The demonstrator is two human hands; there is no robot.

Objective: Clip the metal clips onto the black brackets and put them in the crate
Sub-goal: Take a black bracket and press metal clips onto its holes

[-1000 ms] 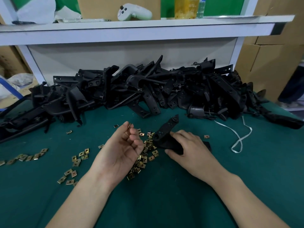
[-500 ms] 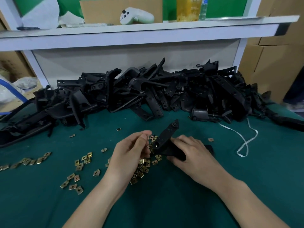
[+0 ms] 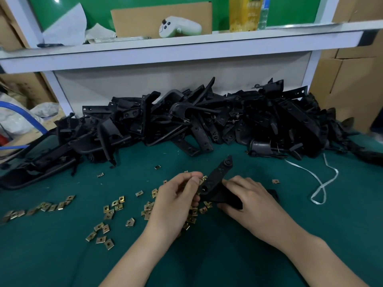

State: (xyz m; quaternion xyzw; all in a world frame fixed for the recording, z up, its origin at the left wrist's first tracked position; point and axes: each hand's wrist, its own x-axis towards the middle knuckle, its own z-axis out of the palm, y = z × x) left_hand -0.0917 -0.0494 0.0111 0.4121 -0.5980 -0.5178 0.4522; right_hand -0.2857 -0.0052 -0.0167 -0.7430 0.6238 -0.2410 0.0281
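Base of black bracket (image 3: 219, 175) is being hidden by gripping R hand (image 3: 249, 203); metal clip (image 3: 204, 179) (barely visible) is being pinched by L hand (image 3: 176, 200) over green mat (image 3: 62, 257), shelf (image 3: 186, 45) behind

Bracket pile (image 3: 207, 119) behind scattered clips (image 3: 109, 212)

Lit softly and evenly from overhead, fairly bright. Shows only faint shadows on the near green counter (image 3: 228, 262). Loses detail in the black bracket pile (image 3: 207, 121). Bows the far shelf (image 3: 186, 52) toward the edges; softens slightly throughout.
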